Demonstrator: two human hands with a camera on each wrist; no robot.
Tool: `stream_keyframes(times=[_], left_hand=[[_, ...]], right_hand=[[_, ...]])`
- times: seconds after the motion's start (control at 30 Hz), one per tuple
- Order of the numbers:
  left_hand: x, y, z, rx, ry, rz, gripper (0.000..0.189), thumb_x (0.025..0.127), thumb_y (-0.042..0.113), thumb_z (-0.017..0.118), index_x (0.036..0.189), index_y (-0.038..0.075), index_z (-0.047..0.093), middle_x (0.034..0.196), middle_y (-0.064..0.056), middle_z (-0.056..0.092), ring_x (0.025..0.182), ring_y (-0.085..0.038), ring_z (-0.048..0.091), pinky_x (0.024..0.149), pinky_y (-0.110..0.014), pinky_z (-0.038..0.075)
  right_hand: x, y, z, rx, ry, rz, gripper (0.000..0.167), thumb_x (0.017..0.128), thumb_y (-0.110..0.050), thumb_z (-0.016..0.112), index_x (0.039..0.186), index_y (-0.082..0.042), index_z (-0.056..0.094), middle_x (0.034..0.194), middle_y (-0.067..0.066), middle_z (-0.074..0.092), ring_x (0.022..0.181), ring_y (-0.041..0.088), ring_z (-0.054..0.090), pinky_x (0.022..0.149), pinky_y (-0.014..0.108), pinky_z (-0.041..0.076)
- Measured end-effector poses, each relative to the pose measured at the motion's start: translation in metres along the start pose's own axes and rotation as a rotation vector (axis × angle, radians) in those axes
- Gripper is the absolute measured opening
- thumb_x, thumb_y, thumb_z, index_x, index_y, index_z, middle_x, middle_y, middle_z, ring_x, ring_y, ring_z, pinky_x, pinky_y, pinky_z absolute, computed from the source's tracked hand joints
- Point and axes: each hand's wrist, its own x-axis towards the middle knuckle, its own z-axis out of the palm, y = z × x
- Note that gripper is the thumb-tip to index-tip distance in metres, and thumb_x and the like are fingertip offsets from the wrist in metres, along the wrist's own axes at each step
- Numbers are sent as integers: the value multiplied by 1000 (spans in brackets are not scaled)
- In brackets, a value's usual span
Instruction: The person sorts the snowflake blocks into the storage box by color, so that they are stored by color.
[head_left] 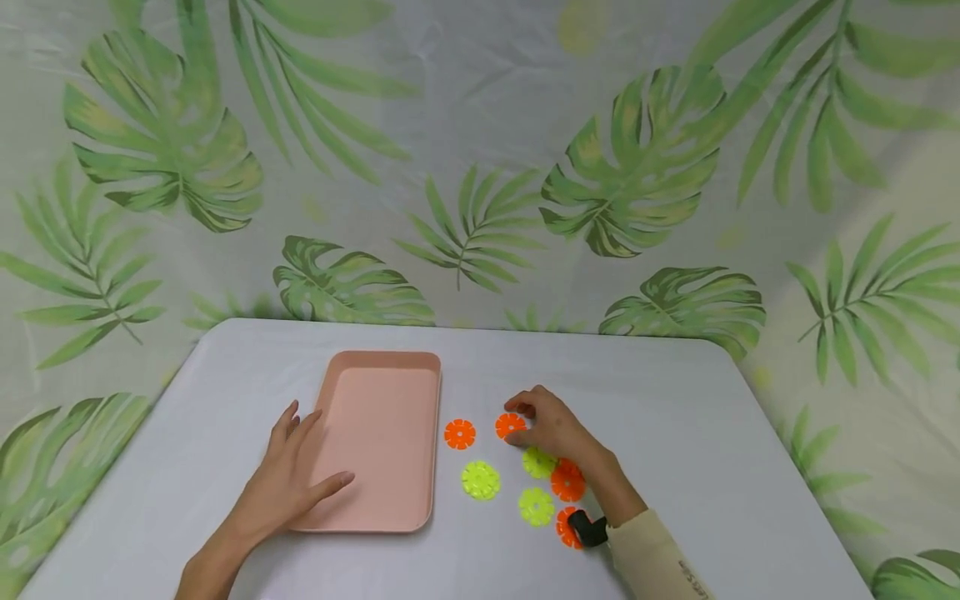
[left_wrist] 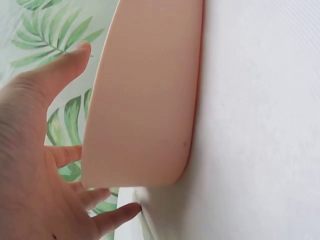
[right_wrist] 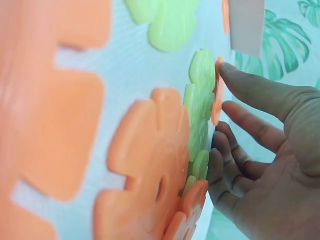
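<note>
My right hand (head_left: 553,423) is at an orange interlocking disc (head_left: 511,427), thumb on its near edge and index finger at its far edge. In the right wrist view that disc (right_wrist: 218,92) shows edge-on between thumb and index fingertip, low at the tabletop. The other fingers of this hand curl loosely. To the left, my left hand (head_left: 279,483) spreads over the left side of a pink tray (head_left: 382,450), fingers apart and relaxed. Beside the tray wall (left_wrist: 142,100) the left hand (left_wrist: 45,150) holds nothing; whether it touches the wall I cannot tell.
Another orange disc (head_left: 460,434) lies right of the tray. Yellow-green discs (head_left: 480,481) (head_left: 536,507) (head_left: 538,462) and more orange discs (head_left: 567,481) lie near my right wrist, which partly covers one with a black strap piece (head_left: 587,528). A leaf-patterned cloth (head_left: 480,167) hangs behind the white table (head_left: 637,375).
</note>
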Motion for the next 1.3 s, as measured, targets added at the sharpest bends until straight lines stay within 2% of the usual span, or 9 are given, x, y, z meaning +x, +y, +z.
stream_keyframes(times=[0.1,0.23,0.5,0.73,0.9,1.03,1.13,1.23,1.3], left_hand=[[-4,-2,-2,-38,-22,-6,108,83,52,84,164,8,26,171,-27,10,139,-51,48,101,-64,48],[-10,-4,-6,-99,-67,-30,115,84,48,85,167,10,15,169,-26,20,134,-46,55,96,-44,54],[-21,-10,-8,-152,-139,3,125,81,38,89,169,13,4,166,-24,30,138,-36,49,96,-21,44],[-28,-16,-5,-98,-153,84,138,74,36,94,168,10,-4,168,-31,19,146,-48,36,99,-6,30],[-30,-21,-5,-150,-183,150,146,70,32,97,168,12,-9,170,-33,12,149,-54,28,101,2,19],[-32,-24,-6,-226,-225,200,150,68,29,98,167,12,-13,171,-34,1,158,-7,8,101,5,12],[-33,-25,-5,-269,-248,231,151,68,29,98,167,12,-15,171,-33,-5,139,30,-1,101,7,10],[-33,-25,-5,-284,-258,220,150,70,28,97,167,14,-16,172,-32,-7,136,33,-2,101,7,10],[-33,-25,-6,-280,-257,196,147,73,28,95,167,18,-17,173,-29,-6,144,24,-2,100,7,10]], right_hand=[[0,0,-2,-4,-24,-7,37,84,-15,88,118,-12,73,111,5,63,105,21,56,96,39,52],[-1,-1,-5,0,-44,-1,35,84,-14,88,116,-12,73,109,5,63,102,21,55,91,36,52],[1,-4,-7,54,-53,49,33,84,-13,87,113,-9,71,106,6,64,96,20,55,86,34,51],[1,-3,-8,39,-45,25,36,82,-12,89,110,-7,68,103,9,59,92,21,52,81,32,48],[1,0,-9,92,-64,3,36,85,-9,86,112,-12,62,102,8,62,88,19,54,73,28,48],[2,2,-10,99,-62,-22,35,87,-9,84,116,-15,66,99,7,63,86,18,54,70,25,48],[4,1,-9,153,-68,-21,35,88,-6,82,120,-14,68,98,7,62,81,17,56,69,25,51],[5,1,-7,246,-78,-10,36,90,-3,79,123,-12,68,100,9,62,75,16,60,69,25,56],[7,0,-6,314,-82,4,37,91,-1,77,125,-12,67,103,10,62,72,17,63,69,27,60]])
